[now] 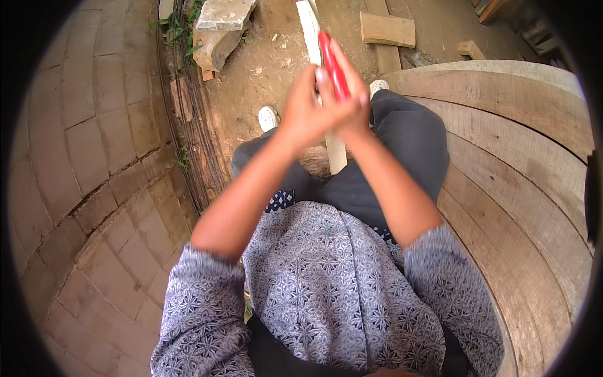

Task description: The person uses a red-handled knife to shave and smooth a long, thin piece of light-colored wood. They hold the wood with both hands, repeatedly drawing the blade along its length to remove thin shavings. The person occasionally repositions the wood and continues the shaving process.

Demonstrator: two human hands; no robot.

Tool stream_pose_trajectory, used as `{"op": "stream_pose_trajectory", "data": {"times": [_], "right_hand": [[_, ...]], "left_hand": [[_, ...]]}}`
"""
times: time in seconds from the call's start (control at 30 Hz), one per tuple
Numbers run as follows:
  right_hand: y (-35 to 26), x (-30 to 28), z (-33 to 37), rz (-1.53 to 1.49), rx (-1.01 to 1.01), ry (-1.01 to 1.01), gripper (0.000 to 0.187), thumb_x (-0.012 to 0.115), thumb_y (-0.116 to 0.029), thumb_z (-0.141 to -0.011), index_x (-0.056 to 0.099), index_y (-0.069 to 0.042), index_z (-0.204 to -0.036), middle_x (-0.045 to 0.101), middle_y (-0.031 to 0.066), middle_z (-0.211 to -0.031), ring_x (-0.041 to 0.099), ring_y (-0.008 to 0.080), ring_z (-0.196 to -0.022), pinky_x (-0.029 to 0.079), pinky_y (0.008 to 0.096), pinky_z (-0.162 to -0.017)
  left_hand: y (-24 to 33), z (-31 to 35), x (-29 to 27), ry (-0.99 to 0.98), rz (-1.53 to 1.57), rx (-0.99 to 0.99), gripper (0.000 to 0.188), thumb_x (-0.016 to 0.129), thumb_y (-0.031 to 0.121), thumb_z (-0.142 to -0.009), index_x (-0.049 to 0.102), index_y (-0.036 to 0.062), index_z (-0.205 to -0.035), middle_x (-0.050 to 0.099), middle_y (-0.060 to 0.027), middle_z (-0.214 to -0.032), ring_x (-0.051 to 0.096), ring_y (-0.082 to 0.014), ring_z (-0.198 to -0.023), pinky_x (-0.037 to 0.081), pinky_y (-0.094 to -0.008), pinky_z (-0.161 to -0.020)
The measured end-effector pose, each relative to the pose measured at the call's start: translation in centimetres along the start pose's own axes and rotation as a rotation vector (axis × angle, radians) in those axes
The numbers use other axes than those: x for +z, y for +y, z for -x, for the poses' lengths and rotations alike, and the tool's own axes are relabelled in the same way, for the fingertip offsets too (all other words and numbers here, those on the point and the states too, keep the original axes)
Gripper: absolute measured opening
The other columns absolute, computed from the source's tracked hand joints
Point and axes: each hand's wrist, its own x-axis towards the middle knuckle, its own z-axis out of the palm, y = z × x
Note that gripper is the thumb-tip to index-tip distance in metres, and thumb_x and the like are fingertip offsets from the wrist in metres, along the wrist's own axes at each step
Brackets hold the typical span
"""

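My two hands meet in front of my knees, slightly blurred. My left hand [303,113] is closed around a pale strip of wood [308,28], whose top end rises beyond the fingers. My right hand [353,107] is wrapped round a slim red-handled tool [333,66] pressed along the strip's right side. What kind of tool it is stays unclear, as the fingers cover its working part. A flat piece of wood [336,154] shows between my legs under the hands; I cannot tell whether it belongs to the same strip.
Stacked wide planks [502,125] run along my right side. To the left rises a block wall [94,138], with thin dark rods [198,138] at its foot. A stone block [220,38] lies ahead left. A short wood offcut [387,29] rests across a board [388,58] ahead.
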Motion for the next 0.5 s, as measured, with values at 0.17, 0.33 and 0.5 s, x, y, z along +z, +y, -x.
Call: {"op": "stream_pose_trajectory", "data": {"times": [0.17,0.33,0.5], "right_hand": [[2.0,2.7,-9.0,-0.095,0.289,-0.005,0.055,0.069,-0.026,-0.095,0.054,-0.002,-0.142,0.072,0.0143,-0.114,0.068,0.0175,-0.1,0.053,0.0306,-0.088],[2.7,3.7,-7.6,0.072,0.125,0.046,0.058,0.07,-0.027,-0.093,0.053,-0.003,-0.143,0.072,0.0155,-0.114,0.068,0.017,-0.098,0.053,0.031,-0.086],[-2.5,-1.5,3.4,0.045,0.063,-0.058,0.059,0.066,-0.028,-0.096,0.049,-0.004,-0.147,0.072,0.0173,-0.113,0.069,0.0171,-0.095,0.054,0.0327,-0.082]], "left_hand": [[0.5,-11.1,-2.4,-0.119,0.265,-0.032,0.069,0.085,0.04,-0.079,0.053,-0.0036,-0.122,0.065,-0.0165,-0.114,0.067,-0.0224,-0.103,0.057,-0.0346,-0.085],[-1.4,-8.4,-2.0,-0.06,0.398,0.066,0.056,0.083,0.037,-0.081,0.055,0.0026,-0.115,0.062,-0.0087,-0.103,0.063,-0.0179,-0.093,0.055,-0.0351,-0.077],[-2.3,3.5,1.2,-0.028,0.211,0.146,0.055,0.085,0.035,-0.078,0.051,0.0063,-0.11,0.056,-0.0033,-0.098,0.055,-0.0147,-0.095,0.048,-0.0323,-0.082]]}}
